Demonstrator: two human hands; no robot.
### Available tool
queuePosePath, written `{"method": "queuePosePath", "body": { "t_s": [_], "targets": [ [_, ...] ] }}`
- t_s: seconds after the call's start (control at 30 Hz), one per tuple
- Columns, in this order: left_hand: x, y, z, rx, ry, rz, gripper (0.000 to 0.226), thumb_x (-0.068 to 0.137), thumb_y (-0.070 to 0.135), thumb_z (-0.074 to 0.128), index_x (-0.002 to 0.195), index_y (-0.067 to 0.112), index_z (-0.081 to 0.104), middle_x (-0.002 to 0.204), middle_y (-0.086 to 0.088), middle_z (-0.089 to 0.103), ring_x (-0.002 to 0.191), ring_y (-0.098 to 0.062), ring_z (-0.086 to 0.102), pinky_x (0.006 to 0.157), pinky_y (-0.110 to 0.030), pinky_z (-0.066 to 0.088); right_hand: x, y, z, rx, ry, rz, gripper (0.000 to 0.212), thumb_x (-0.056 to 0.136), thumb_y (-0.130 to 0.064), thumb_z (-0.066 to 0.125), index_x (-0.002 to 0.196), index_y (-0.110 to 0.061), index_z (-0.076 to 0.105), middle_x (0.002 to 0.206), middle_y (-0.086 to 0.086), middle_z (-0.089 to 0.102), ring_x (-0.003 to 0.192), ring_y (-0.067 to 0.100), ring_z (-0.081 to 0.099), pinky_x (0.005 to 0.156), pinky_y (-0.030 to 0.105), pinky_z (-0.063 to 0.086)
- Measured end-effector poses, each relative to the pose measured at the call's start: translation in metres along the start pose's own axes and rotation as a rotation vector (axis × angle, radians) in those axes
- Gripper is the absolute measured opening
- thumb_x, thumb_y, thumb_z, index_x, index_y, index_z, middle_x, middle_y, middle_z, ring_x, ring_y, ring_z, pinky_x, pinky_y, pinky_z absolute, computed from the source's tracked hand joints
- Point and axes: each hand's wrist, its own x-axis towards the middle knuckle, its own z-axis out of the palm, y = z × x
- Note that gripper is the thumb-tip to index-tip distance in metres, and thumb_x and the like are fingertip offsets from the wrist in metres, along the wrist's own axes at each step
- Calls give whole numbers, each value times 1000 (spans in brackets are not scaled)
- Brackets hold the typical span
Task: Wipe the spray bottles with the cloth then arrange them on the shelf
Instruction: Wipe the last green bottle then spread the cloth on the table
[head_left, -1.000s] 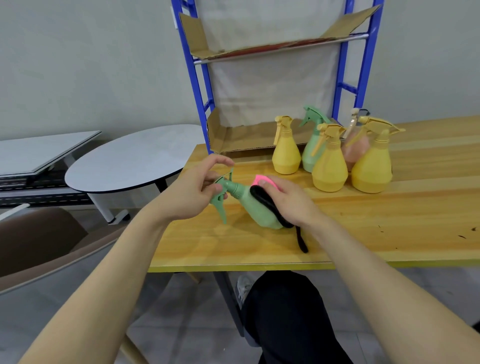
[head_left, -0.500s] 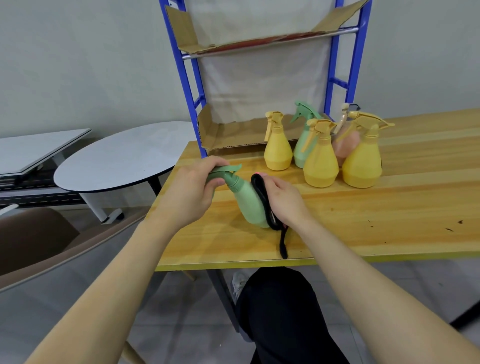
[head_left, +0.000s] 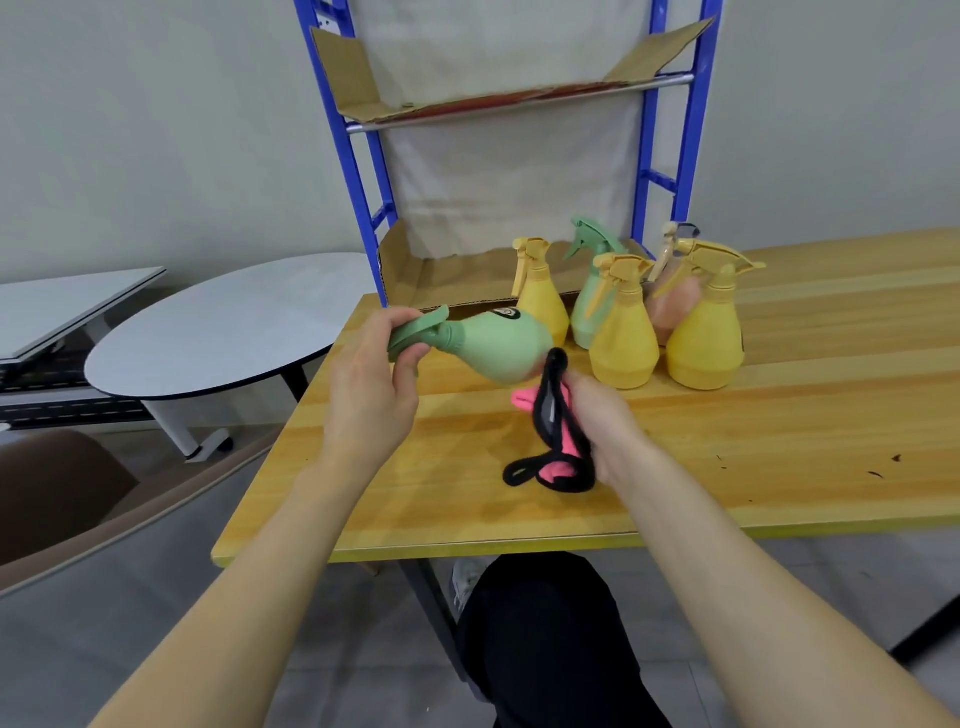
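Green spray bottle (head_left: 498, 348): held on its side above the tabletop (head_left: 779, 441), base turned to the right, with a dark round mark on its upper side.
Left hand (head_left: 371, 384): fingers (head_left: 384, 322) are curled and clamped round the trigger head and neck of the green spray bottle.
Right hand (head_left: 602, 421): fingers are closed round the cloth, just below and to the right of the bottle's base.
Cloth (head_left: 558, 431): pink with a black edge, bunched in the right hand. Its top edge is seen against the bottle's base, and a black loop hangs down at the lower left.
Standing bottles: 5 are grouped upright on the tabletop in front of the shelf. 3 are yellow (head_left: 540, 306) (head_left: 623, 338) (head_left: 704, 332), 1 green (head_left: 589, 306) and 1 pink (head_left: 675, 306) behind them.
Shelf (head_left: 363, 171): a blue frame at the back of the tabletop, with 2 levels lined with cardboard (head_left: 410, 280). No bottle is seen on either level.
Left side: a round grey table (head_left: 223, 332) and a brown chair (head_left: 62, 493) are seen.
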Motion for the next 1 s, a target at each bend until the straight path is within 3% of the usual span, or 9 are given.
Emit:
{"method": "queuePosePath", "body": {
  "t_s": [0.07, 0.13, 0.2, 0.33, 0.53, 0.67, 0.83, 0.93, 1.0],
  "targets": [
    [9, 0, 7, -5, -1, -13, 23, 104, 7, 67, 126, 7, 65, 112, 8, 69, 98, -5, 60, 90, -6, 41, 7, -1, -11, -234, 121, -122, 62, 109, -56, 44, 92, -6, 77, 84, 11, 81, 86, 33, 78, 78, 41, 59],
    [21, 3, 16, -1, -30, -24, 24, 105, 9, 66, 128, 9, 66, 116, 3, 72, 102, -9, 63, 91, -6, 41, 12, -2, -24, -533, 334, -358, 64, 111, -53, 40, 70, -8, 63, 72, 13, 71, 74, 37, 67, 61, 40, 48],
    [34, 9, 28, 6, -75, -41, 24, 105, 11, 65, 129, 12, 66, 120, 2, 73, 107, -12, 64, 94, -12, 42, 16, -3, -36, -744, 496, -549, 61, 112, -51, 35, 71, -11, 56, 68, 10, 62, 67, 33, 60, 54, 37, 36],
    [61, 22, 57, 20, -169, -68, 24, 105, 11, 65, 129, 15, 67, 120, 2, 74, 109, -16, 66, 95, -25, 50, 29, 12, -55, -918, 399, -514, 63, 113, -48, 28, 71, -13, 60, 66, 6, 62, 66, 27, 63, 58, 35, 42],
    [95, 46, 91, 58, -284, -113, 31, 105, 14, 67, 136, 14, 70, 127, -4, 74, 118, -23, 67, 105, -43, 57, 38, 14, -64, -809, 329, -387, 63, 112, -48, 36, 66, -12, 57, 69, 7, 64, 67, 25, 60, 58, 35, 37],
    [109, 58, 109, 101, -374, -129, 28, 104, 14, 68, 131, 14, 74, 123, -8, 76, 116, -28, 68, 97, -32, 52, 38, 15, -65, -769, 348, -378, 61, 111, -51, 37, 68, -14, 57, 71, 6, 65, 68, 26, 61, 60, 36, 39],
    [125, 64, 117, 153, -463, -152, 34, 105, 22, 68, 139, 18, 72, 130, -14, 73, 116, -33, 67, 92, -34, 53, 28, 10, -65, -754, 324, -407, 55, 114, -41, 33, 67, -18, 50, 70, 6, 60, 67, 23, 55, 61, 39, 41],
    [120, 63, 116, 180, -477, -145, 45, 101, 28, 75, 144, 17, 68, 136, -13, 69, 126, -34, 62, 107, -45, 53, 23, 8, -66, -678, 322, -372, 50, 113, -33, 30, 70, -13, 45, 69, 8, 51, 67, 25, 47, 63, 42, 36],
    [108, 65, 108, 184, -357, -83, 44, 100, 29, 75, 142, 17, 68, 138, -6, 64, 133, -27, 57, 115, -44, 47, 21, 8, -69, -640, 327, -358, 48, 113, -31, 30, 73, -11, 46, 72, 6, 50, 66, 21, 44, 64, 41, 34]
  ]
}}
